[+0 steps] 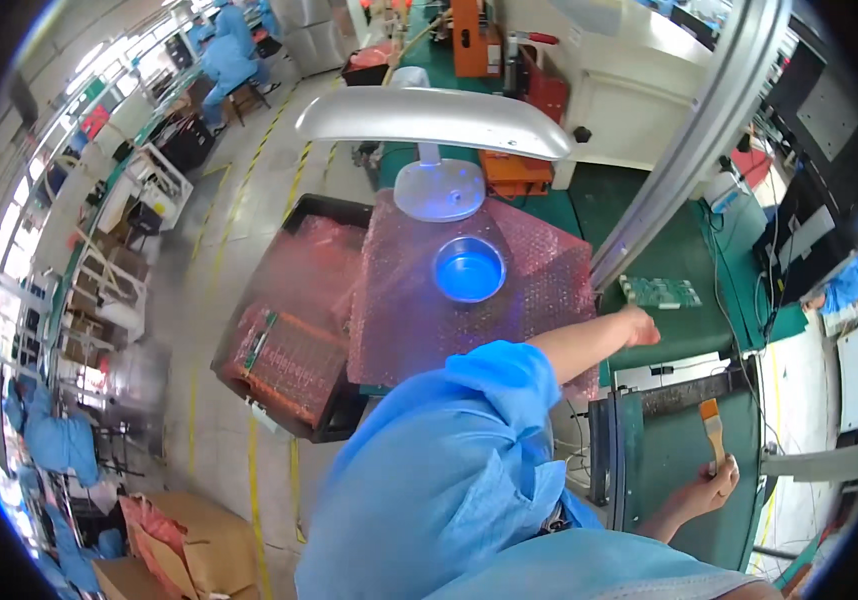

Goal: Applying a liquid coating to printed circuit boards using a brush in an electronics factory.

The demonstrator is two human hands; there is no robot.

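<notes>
Your right hand (709, 491) has its grip round a flat brush (713, 432), bristles up; your left hand (638, 327), seemingly loose and empty, is just beside the green circuit board (661, 292) on the bench (687, 335). I'd steady that board by its edges, brushing lightly.

The right hand (707, 489) holds a tan brush (713, 427); a circuit board (661, 292) lies flat.

Head view: fisheye, worn on the person's head, is looking down past the blue sleeve (419, 450). It is taking in the left hand (637, 328) and right hand (713, 489) at close range, right of centre; the lamp (434, 115) is standing upper centre, the aisle (234, 235) receding upper left.
</notes>
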